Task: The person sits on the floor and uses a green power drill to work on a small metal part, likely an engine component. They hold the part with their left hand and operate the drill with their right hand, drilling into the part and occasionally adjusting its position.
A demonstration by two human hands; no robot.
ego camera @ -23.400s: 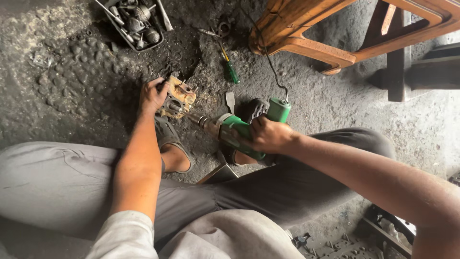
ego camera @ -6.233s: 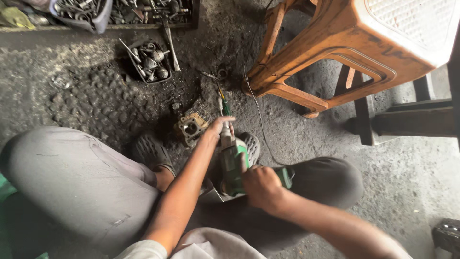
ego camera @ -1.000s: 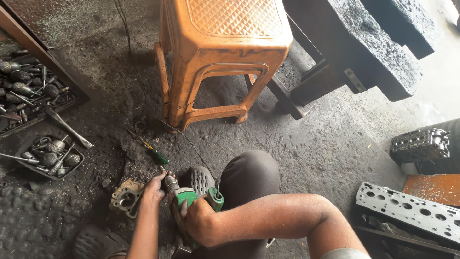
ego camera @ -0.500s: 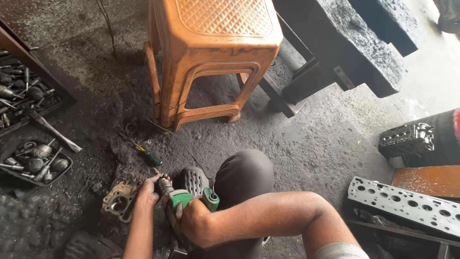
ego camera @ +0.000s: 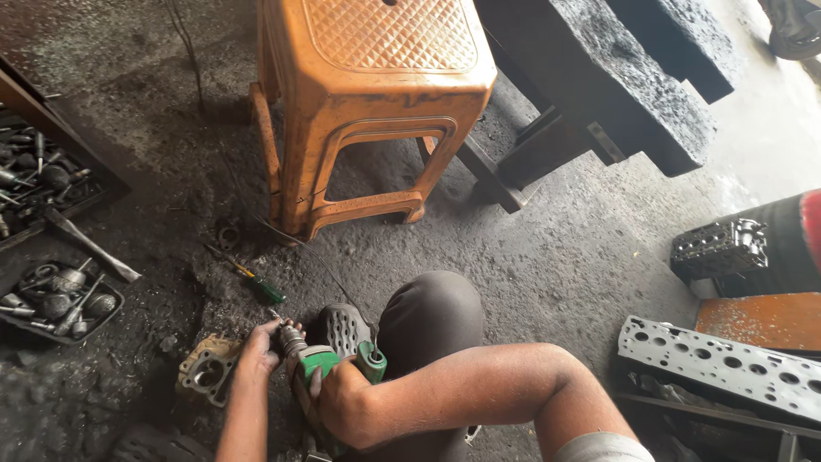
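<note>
I sit low on a dirty concrete floor. My right hand (ego camera: 335,402) grips the body of a green electric drill (ego camera: 323,359) near my knee. My left hand (ego camera: 259,346) is closed around the drill's metal chuck (ego camera: 291,336) at its front end. Just left of that hand, a tan metal engine part (ego camera: 206,370) with a round bore lies flat on the floor. A green-handled screwdriver (ego camera: 255,282) lies on the floor a little beyond the drill.
An orange plastic stool (ego camera: 368,111) stands ahead. A black tray of metal parts (ego camera: 56,299) and a larger bin (ego camera: 38,184) sit at left. Dark heavy blocks (ego camera: 616,77) lie behind right. A grey cylinder head (ego camera: 727,364) and other engine parts lie at right.
The view has swung slightly left and down over the last second. My hands stay on the drill, left on the chuck, right on the body.
</note>
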